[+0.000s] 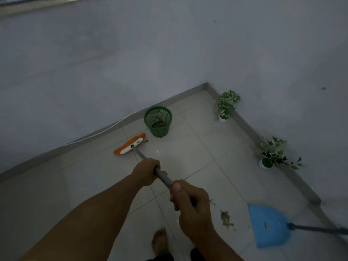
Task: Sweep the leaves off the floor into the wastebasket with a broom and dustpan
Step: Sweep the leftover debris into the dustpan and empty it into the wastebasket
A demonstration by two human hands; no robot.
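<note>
I grip the broom (130, 146) with both hands, left (146, 171) ahead, right (190, 200) behind, reaching its head toward a leaf (146, 141) beside the basket (158, 121) near the floor's far corner.

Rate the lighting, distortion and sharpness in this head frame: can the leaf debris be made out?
Head view: dim, bluish, low contrast; wide-angle lens bows the baseboard; small glare spot on the floor tile; leaf debris beside the blue dustpan reads as a soft smudge; broom head and green wastebasket stay legible.
</note>
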